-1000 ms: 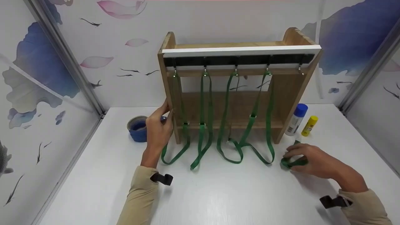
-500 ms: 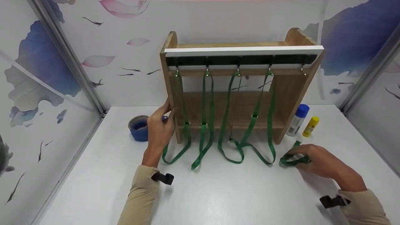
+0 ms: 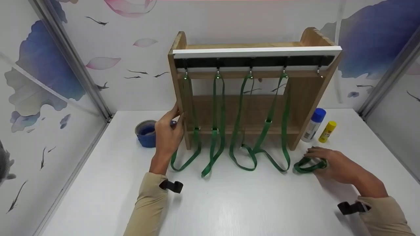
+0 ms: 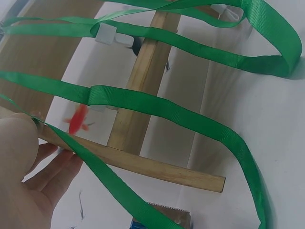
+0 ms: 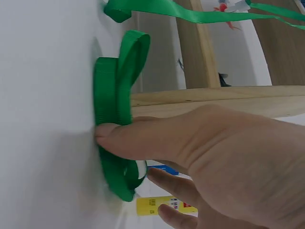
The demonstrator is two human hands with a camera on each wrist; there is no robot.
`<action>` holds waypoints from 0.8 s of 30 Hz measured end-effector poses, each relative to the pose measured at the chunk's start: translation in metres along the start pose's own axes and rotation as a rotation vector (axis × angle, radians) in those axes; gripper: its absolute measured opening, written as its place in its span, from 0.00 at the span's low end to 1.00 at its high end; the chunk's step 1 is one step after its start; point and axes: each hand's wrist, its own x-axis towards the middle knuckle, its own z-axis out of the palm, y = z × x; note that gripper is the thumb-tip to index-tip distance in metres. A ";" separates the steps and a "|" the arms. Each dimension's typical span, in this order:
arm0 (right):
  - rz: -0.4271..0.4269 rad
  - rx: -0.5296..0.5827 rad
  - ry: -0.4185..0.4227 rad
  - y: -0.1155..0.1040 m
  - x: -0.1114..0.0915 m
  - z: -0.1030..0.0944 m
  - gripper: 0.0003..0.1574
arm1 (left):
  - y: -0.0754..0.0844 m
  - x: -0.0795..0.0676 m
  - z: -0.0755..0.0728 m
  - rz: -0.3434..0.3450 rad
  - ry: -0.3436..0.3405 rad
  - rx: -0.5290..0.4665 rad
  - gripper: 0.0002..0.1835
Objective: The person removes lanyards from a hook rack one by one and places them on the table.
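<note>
My left hand (image 3: 168, 134) grips the left side panel of a wooden rack (image 3: 205, 111); in the left wrist view the thumb lies in front of the panel and the fingers are behind it. Several green lanyards (image 3: 284, 111) hang from metal hooks on the rack's black strip (image 3: 269, 62), their lower loops reaching the table. The rightmost hook (image 3: 319, 72) holds no lanyard. At the right, my right hand (image 3: 339, 165) pinches a loosely coiled green lanyard (image 3: 303, 169) on the table. Its thumb lies across the strap (image 5: 107, 90), while the index finger is mostly hidden behind the thumb.
A roll of blue tape (image 3: 146, 141) sits left of the rack, partly behind my left hand. A white bottle with a blue cap (image 3: 311, 127) and a yellow glue stick (image 3: 327, 132) stand by the rack's right side. Printed wall panels enclose the white table (image 3: 229, 209).
The fingertips of my right hand have shifted up and back over the coiled lanyard, exposing more of its loop. My left hand keeps its grip on the rack.
</note>
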 end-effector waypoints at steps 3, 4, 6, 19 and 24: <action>0.021 0.015 -0.005 0.001 0.002 0.003 0.30 | 0.000 0.001 0.000 0.000 -0.003 0.001 0.25; 0.025 0.020 -0.002 0.001 0.003 0.004 0.28 | 0.000 0.001 0.000 -0.001 -0.003 0.005 0.25; 0.029 0.026 0.006 0.001 0.005 0.006 0.25 | 0.000 0.001 0.000 -0.001 0.000 0.011 0.25; 0.128 -0.020 0.156 0.005 0.018 0.010 0.14 | 0.000 0.000 0.000 -0.022 0.003 0.028 0.26; 0.182 -0.029 0.187 0.023 0.017 0.007 0.15 | 0.001 0.000 0.001 -0.036 -0.004 0.015 0.26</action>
